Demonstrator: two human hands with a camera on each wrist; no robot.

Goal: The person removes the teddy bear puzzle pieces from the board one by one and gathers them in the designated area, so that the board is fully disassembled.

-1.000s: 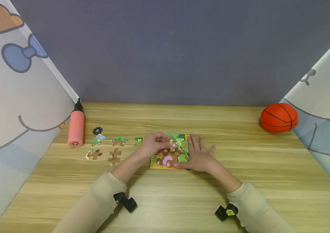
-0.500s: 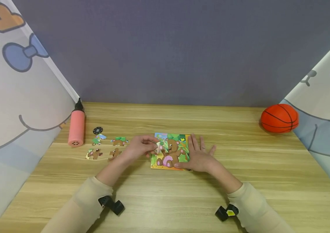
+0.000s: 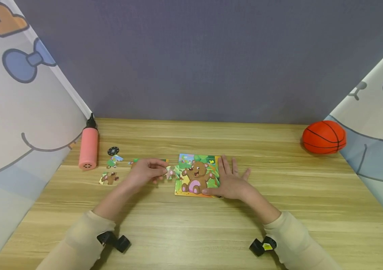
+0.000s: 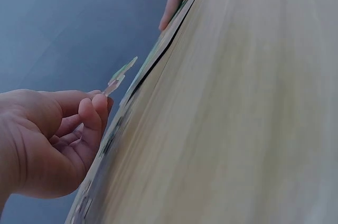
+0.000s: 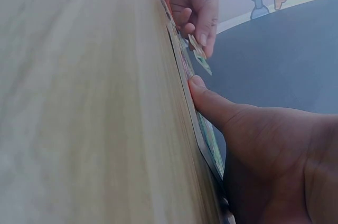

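A bear jigsaw puzzle (image 3: 196,174) lies flat on the wooden table, its picture showing a brown bear among green leaves. My right hand (image 3: 232,183) rests on its right edge with fingers spread and thumb on the lower border. Left of the puzzle, my left hand (image 3: 148,172) pinches a puzzle piece (image 3: 171,172) between thumb and fingertips. In the left wrist view that piece (image 4: 120,76) is held tilted above the board. Loose pieces lie farther left: a brown one (image 3: 109,178) and a green-and-blue one (image 3: 114,161). Others are partly hidden behind my left hand.
A pink bottle with a black nozzle (image 3: 88,146) stands at the left, beside a black round chip (image 3: 113,151). A red toy basketball (image 3: 324,137) sits at the back right. A grey panel (image 3: 205,63) rises behind the table.
My left hand has moved left, away from the puzzle, carrying the pinched piece and uncovering the bear's picture. The right hand has stayed in place.
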